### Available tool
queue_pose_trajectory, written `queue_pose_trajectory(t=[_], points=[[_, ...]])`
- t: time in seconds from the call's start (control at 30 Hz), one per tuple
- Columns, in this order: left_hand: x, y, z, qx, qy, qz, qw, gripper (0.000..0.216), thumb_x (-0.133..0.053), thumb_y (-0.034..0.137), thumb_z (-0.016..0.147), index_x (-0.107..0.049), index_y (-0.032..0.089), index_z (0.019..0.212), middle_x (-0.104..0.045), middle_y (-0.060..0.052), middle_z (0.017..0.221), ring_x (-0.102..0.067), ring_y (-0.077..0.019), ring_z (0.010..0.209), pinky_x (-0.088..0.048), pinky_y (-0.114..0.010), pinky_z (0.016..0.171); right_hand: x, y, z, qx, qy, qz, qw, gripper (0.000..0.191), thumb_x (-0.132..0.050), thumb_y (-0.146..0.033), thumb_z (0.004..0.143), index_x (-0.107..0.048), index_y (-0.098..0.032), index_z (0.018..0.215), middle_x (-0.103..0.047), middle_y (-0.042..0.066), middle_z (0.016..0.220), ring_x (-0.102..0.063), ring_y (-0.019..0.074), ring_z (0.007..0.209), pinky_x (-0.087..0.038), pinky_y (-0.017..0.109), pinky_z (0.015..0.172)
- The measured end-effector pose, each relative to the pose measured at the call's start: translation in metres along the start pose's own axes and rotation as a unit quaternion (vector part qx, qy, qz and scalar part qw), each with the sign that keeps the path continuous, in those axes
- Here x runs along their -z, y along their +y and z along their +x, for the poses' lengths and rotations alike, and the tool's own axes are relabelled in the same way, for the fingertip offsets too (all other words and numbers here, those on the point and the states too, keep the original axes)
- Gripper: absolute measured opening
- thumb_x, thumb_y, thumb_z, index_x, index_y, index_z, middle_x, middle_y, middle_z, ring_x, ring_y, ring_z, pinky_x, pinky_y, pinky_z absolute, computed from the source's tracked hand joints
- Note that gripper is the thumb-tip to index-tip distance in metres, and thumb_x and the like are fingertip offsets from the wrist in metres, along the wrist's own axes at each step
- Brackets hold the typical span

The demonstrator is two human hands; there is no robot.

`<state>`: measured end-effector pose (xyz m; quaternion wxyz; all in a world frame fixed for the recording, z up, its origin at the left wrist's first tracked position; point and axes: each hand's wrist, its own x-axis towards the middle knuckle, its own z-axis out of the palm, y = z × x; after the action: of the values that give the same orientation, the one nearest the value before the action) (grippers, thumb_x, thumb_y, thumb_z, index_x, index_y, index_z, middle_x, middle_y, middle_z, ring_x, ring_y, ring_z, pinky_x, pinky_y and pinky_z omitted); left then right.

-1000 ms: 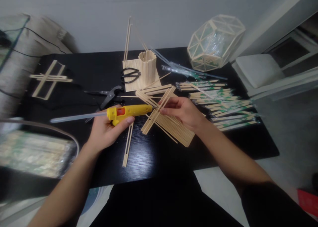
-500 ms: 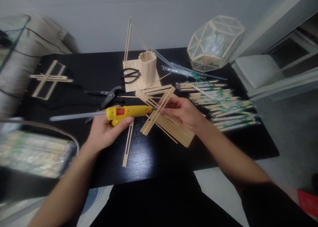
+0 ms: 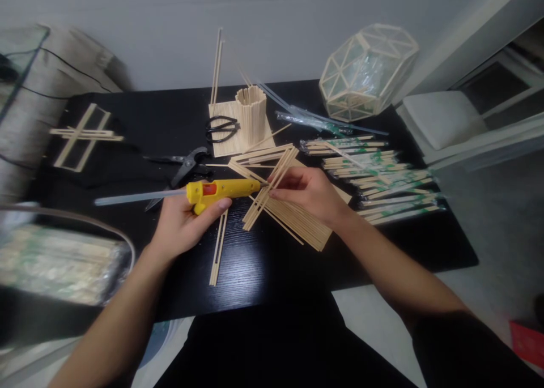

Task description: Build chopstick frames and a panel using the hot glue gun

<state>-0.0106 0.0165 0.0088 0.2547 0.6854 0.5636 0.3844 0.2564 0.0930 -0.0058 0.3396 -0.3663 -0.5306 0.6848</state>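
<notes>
My left hand [image 3: 182,221] is wrapped round a yellow hot glue gun [image 3: 229,191], with a long clear glue stick [image 3: 136,197] poking out of its back end. The gun's nozzle meets a crossed frame of thin wooden sticks [image 3: 271,188]. That frame is pinched in the fingers of my right hand [image 3: 312,198], some fingertips hidden behind it. Under the frame and hand lies a flat panel of sticks [image 3: 304,221] set side by side. A narrow strip of joined sticks [image 3: 219,249] rests on the table below the gun.
On the black table [image 3: 263,286] stand a stick-built cup on a base [image 3: 251,116], black-handled scissors [image 3: 221,128], pliers [image 3: 185,164], wrapped chopsticks [image 3: 382,175] and another stick frame [image 3: 83,136]. A faceted terrarium-like box [image 3: 368,73] sits at the back right.
The glue gun has shifted slightly right, its nozzle further along the crossed sticks. My right hand keeps its pinch on the frame, almost still.
</notes>
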Motion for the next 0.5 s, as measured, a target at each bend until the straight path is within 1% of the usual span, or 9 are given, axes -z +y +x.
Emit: queue_pose_trajectory(t=[0.17, 0.3, 0.4, 0.5], points=[[0.0003, -0.003, -0.0007, -0.004, 0.006, 0.022, 1.0, 0.019, -0.073, 0.041, 0.091, -0.078, 0.024, 0.085, -0.079, -0.002, 0.081, -0.07, -0.0188, 0.067, -0.057, -0.031, 0.065, 0.0, 0.0007, -0.0004, 0.006, -0.002, -0.01, 1.0, 0.034, -0.098, -0.035, 0.071, -0.083, -0.022, 0.098, -0.083, 0.004, 0.101, -0.079, 0.0223, 0.098, -0.063, 0.043, 0.1], [0.0, -0.0047, -0.0005, -0.006, 0.009, 0.036, 0.999, 0.024, -0.072, 0.045, 0.092, -0.078, 0.023, 0.083, -0.08, -0.001, 0.081, -0.071, -0.0178, 0.066, -0.056, -0.029, 0.064, 0.0002, 0.0013, -0.0002, 0.008, -0.002, -0.008, 1.0, 0.035, -0.099, -0.037, 0.071, -0.083, -0.022, 0.098, -0.083, 0.004, 0.101, -0.079, 0.0223, 0.098, -0.063, 0.043, 0.1], [0.0002, -0.0051, 0.0001, -0.009, 0.009, 0.047, 0.999, 0.024, -0.072, 0.044, 0.092, -0.077, 0.022, 0.083, -0.08, -0.001, 0.082, -0.072, -0.0177, 0.068, -0.056, -0.028, 0.064, 0.0006, 0.0025, 0.0004, 0.011, -0.003, -0.01, 1.0, 0.038, -0.099, -0.038, 0.069, -0.083, -0.02, 0.099, -0.083, 0.004, 0.1, -0.08, 0.0226, 0.097, -0.064, 0.043, 0.098], [0.0002, -0.0049, 0.0007, -0.012, 0.007, 0.047, 0.999, 0.026, -0.072, 0.043, 0.092, -0.076, 0.021, 0.08, -0.079, -0.001, 0.078, -0.071, -0.0172, 0.066, -0.055, -0.027, 0.064, 0.0007, 0.003, 0.0007, 0.013, -0.005, -0.01, 1.0, 0.038, -0.099, -0.037, 0.069, -0.083, -0.02, 0.099, -0.084, 0.004, 0.101, -0.08, 0.0221, 0.097, -0.064, 0.042, 0.098]])
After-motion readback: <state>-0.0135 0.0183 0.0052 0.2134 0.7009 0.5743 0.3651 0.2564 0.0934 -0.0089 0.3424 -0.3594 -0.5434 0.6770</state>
